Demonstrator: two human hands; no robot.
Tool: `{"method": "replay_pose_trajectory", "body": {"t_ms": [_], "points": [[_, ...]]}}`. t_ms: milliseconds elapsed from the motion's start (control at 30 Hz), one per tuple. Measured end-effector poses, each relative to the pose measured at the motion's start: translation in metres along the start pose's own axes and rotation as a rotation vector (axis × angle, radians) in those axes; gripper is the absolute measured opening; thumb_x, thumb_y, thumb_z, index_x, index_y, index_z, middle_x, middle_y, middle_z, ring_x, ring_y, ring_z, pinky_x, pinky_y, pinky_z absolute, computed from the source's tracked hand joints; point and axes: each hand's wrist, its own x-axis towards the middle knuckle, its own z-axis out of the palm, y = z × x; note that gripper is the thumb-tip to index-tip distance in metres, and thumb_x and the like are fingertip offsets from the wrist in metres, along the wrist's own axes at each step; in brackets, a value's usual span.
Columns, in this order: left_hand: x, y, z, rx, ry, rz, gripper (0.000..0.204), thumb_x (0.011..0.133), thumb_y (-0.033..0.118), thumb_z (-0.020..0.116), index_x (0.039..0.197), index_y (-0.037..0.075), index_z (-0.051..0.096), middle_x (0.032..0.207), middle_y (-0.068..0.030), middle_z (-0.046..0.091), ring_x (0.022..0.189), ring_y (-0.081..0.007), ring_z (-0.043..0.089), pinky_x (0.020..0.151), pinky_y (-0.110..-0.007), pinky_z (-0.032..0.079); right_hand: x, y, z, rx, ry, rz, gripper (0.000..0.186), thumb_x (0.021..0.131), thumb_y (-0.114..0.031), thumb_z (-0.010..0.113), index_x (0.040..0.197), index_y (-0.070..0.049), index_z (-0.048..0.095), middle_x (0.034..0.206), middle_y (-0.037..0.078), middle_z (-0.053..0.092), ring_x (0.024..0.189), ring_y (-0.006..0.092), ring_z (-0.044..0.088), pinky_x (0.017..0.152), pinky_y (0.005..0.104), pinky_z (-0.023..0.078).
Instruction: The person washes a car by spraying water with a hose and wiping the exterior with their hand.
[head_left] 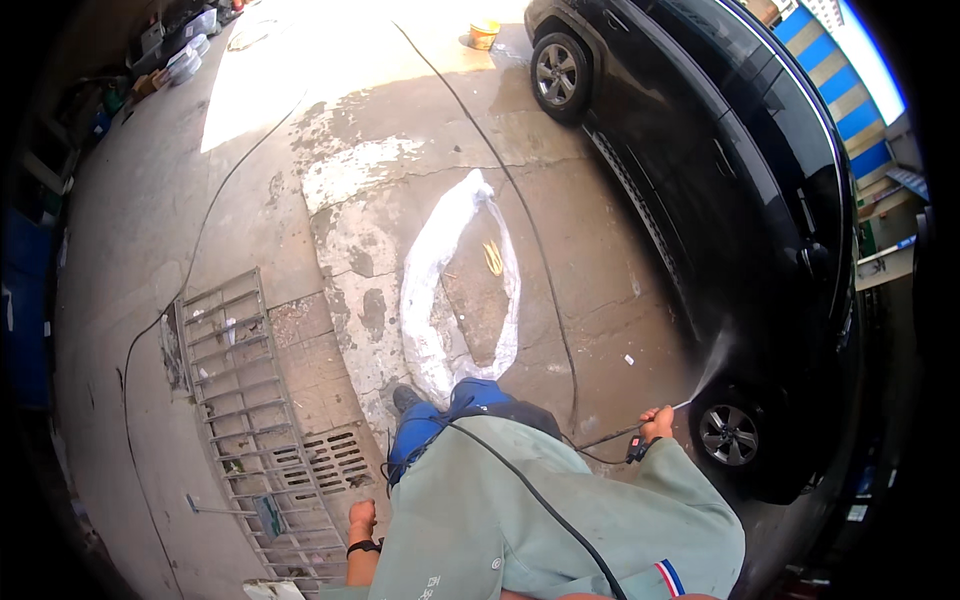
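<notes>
Green shirt fabric (pixel 560 520) fills the lower edge, a black hose (pixel 530 495) crossing it. At the shirt's right edge the right hand (pixel 656 422) has its fingers clamped on a spray gun (pixel 625 437), whose thin lance (pixel 684 405) throws a fan of water (pixel 715 360) at the black car (pixel 740 200) just above its rear wheel (pixel 728 434). Left hand (pixel 361 519), wearing a black wristband, hangs free with fingers curled together, beside a metal drain grate (pixel 240 400) in the wet concrete floor (pixel 380 160)
</notes>
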Motion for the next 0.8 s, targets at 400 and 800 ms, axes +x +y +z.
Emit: {"method": "replay_pose_trajectory", "body": {"t_ms": [400,800], "points": [[0.059,0.244,-0.175,0.100,0.314,0.539,0.029,0.077,0.024,0.062,0.093,0.000,0.064,0.095,-0.0194,0.065,0.091,-0.0309,0.062,0.082,-0.038,0.047,-0.074,0.134,0.100,0.020,0.056,0.062,0.035,0.092,-0.042,0.040,0.070,-0.014,0.037,0.054,-0.003,0.030,0.041,0.0099,0.026,0.040,0.0263,0.025],[0.176,0.365,-0.298,0.556,-0.040,0.500,0.040,0.077,0.031,0.059,0.101,-0.001,0.065,0.093,-0.0178,0.065,0.078,-0.0270,0.065,0.062,-0.038,0.051,-0.116,0.229,0.318,-0.151,0.012,0.031,0.040,0.093,-0.050,0.038,0.076,-0.015,0.036,0.055,-0.002,0.026,0.042,0.0106,0.023,0.042,0.0288,0.025]]}}
